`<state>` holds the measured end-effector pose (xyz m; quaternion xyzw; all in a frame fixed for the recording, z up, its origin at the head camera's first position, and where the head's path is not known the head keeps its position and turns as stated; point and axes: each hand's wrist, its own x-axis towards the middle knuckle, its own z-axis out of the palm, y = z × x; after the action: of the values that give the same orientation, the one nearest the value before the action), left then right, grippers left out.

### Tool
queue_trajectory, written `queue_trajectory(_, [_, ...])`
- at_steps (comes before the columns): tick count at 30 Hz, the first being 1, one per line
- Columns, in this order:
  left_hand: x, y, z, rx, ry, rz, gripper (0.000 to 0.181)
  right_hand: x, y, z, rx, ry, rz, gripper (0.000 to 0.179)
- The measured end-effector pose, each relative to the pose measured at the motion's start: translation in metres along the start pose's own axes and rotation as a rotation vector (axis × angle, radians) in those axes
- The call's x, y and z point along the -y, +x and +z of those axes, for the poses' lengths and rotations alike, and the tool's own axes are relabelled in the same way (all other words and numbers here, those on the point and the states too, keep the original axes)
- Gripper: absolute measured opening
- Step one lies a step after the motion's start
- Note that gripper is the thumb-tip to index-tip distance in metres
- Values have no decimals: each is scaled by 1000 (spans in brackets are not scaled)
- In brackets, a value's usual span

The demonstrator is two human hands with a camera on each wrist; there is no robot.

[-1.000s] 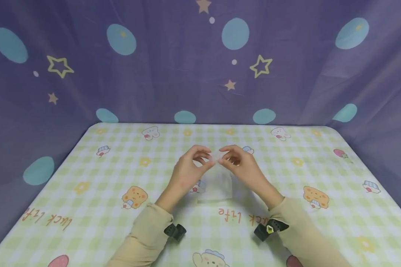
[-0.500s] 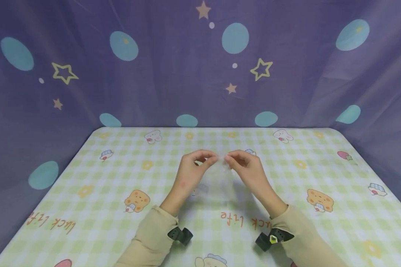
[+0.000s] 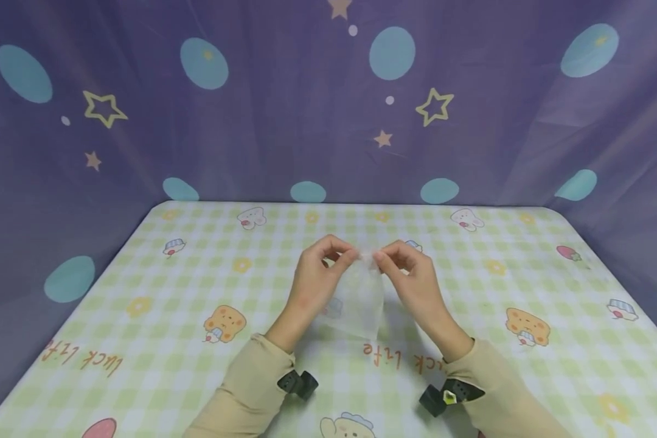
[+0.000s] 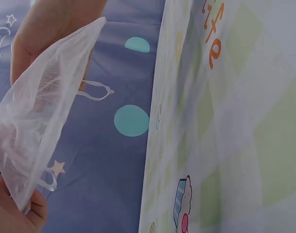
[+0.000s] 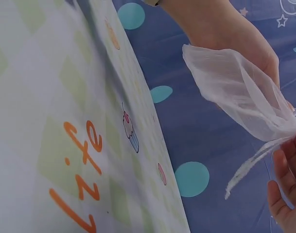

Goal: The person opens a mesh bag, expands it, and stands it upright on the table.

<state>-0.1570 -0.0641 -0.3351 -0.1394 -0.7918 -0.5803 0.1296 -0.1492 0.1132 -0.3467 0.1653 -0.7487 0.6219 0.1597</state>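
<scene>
A small sheer white drawstring pouch (image 3: 358,301) hangs between my two hands above the table. My left hand (image 3: 319,274) pinches its gathered top edge from the left with thumb and forefinger. From the right, my right hand (image 3: 413,275) pinches the same edge a short way off. In the left wrist view the pouch (image 4: 48,97) looks flat and see-through, with a white cord loop (image 4: 96,91) sticking out beside it. The right wrist view shows the pouch (image 5: 235,90) bunched at its mouth, where a white cord (image 5: 250,167) trails down.
The table (image 3: 159,389) has a green and white checked cloth with cartoon prints. A purple curtain (image 3: 285,109) with stars and blue dots stands behind it and at both sides. Dark wrist devices (image 3: 298,384) sit at both sleeves.
My fingertips have drawn slightly apart along the top of the pouch, and its hanging body now slants differently. The head view has shifted a little.
</scene>
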Motion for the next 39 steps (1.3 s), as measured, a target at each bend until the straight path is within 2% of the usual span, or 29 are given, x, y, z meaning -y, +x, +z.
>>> queue_trajectory(12, [-1, 0, -3, -12, -1, -6, 14, 1, 2, 1, -19, 10, -16, 14])
queue_trajectory(21, [-3, 0, -6, -16, -35, -22, 14, 2, 4, -2, -43, 7, 7, 15])
queue_trajectory(27, [-2, 0, -5, -16, -41, -52, 13, 1, 4, -2, -37, 2, 13, 15])
queue_trajectory(39, [1, 0, -2, -32, -69, -64, 13, -3, 3, -6, -51, -39, 16, 17])
